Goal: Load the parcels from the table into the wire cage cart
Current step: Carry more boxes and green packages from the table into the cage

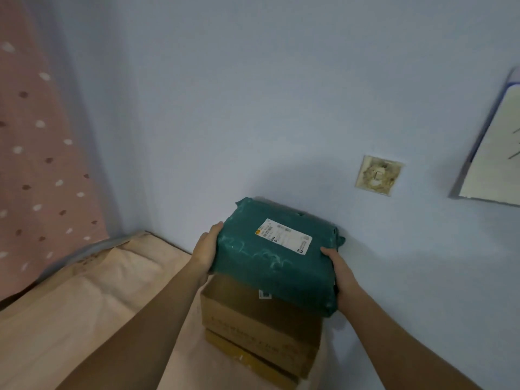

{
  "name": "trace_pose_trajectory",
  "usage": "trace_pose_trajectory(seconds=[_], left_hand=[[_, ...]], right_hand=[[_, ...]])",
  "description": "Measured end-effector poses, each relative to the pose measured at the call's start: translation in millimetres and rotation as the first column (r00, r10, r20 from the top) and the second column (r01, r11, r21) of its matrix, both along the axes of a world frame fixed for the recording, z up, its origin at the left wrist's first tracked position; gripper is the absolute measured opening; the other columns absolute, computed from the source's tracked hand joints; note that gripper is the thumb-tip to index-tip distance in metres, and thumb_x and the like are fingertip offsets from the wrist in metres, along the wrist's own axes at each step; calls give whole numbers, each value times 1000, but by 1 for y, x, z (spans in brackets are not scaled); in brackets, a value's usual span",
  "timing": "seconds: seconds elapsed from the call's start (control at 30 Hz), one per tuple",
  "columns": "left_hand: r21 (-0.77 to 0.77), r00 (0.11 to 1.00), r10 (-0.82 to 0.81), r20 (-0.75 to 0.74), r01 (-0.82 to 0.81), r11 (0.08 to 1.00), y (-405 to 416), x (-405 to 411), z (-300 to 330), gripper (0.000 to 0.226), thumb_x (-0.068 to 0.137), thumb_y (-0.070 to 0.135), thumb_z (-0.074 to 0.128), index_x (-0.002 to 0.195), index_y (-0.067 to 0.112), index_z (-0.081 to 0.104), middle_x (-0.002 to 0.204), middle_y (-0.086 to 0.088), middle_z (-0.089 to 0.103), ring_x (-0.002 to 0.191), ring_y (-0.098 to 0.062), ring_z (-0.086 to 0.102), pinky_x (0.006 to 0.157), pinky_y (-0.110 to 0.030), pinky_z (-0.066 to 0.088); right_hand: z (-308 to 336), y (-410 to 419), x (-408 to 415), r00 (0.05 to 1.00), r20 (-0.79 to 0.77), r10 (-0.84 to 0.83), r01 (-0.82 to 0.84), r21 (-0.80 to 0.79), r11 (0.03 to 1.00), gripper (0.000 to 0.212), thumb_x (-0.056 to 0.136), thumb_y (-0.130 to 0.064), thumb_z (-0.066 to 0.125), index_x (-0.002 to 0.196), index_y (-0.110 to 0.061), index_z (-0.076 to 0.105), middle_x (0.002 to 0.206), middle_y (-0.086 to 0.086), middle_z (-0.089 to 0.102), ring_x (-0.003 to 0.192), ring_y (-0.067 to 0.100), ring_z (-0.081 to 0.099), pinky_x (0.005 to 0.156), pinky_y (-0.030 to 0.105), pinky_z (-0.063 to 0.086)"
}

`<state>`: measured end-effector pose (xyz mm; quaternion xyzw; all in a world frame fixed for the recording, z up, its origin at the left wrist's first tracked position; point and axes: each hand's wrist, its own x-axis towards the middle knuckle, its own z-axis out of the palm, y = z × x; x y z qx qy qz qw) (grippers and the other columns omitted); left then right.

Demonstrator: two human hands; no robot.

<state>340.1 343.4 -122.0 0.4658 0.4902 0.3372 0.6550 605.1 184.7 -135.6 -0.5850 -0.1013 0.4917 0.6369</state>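
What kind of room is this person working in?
Probably a room in a home, not a warehouse: a plain blue painted wall, a worn wall switch plate and a pink dotted curtain. Both hands hold a green parcel over cardboard boxes.

I have one view only, from the head-worn wide-angle camera. It looks forward and down, facing the blue wall (281, 94) at close range. Both forearms enter from the bottom edge and reach toward the wall. The wall fills most of the frame; its wall plate (378, 175) sits right of centre. Left of the wall, a pink dotted curtain (36, 164) bounds the view. Straight edges bow near the frame borders.
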Motion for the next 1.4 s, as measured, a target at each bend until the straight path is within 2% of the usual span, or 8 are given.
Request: trace_pose_trajectory(seconds=[0.13,0.27,0.47,0.7,0.9,1.1,1.23,1.4], left_hand=[[-135,969,-209,131,226,965,-21,-10,8,67,70,80,70,114,29,77,116,-10,77,103,-31,76,84,-48,61],[-191,929,-349,124,367,910,-53,2,7,86,61,71,86,130,22,69,126,-13,73,115,-35,70,102,-56,54],[-90,903,-418,96,426,900,-125,56,15,84,59,61,94,128,21,69,118,-15,76,107,-35,74,96,-55,57],[-151,825,-541,163,563,813,-265,146,17,82,58,49,98,127,17,67,115,-15,77,103,-35,75,86,-48,61],[-141,588,-802,107,807,573,-389,219,10,81,64,68,86,131,28,66,123,-8,75,115,-33,71,105,-54,52],[-150,365,-919,147,927,344,-496,268,7,62,77,67,75,127,31,68,119,-8,76,105,-29,75,77,-44,62],[-141,224,-965,133,968,206,-559,287,3,62,79,69,72,122,25,71,112,-12,78,98,-30,77,71,-40,63],[-106,106,-987,124,990,93,-639,295,-11,64,85,68,65,128,21,66,115,-15,77,105,-34,75,95,-48,57]], right_hand=[[17,-34,12,999,37,27,-29,56,998,54,77,-43,80,122,-17,68,106,16,78,94,40,76,89,55,59],[32,-85,27,996,88,-2,-4,70,998,52,78,-39,79,122,-14,69,107,17,78,96,39,76,86,50,60],[40,-192,56,987,126,-103,91,97,991,47,84,-36,74,125,-14,69,112,18,76,105,40,73,97,56,56],[37,-380,88,940,152,-304,297,66,953,47,86,-36,72,126,-12,68,114,20,75,110,43,70,103,60,51],[41,-547,98,847,170,-503,500,67,864,45,88,-35,72,125,-10,68,116,22,74,114,47,67,103,62,50],[47,-677,81,728,194,-658,662,54,748,51,85,-37,75,127,-9,69,117,21,74,112,45,68,103,61,51],[41,-746,57,651,153,-743,742,76,666,51,84,-39,75,126,-11,68,115,19,75,97,38,75,80,47,62],[23,-826,17,538,174,-825,833,42,552,61,78,-46,78,126,-10,68,115,20,75,101,41,73,89,51,59]])
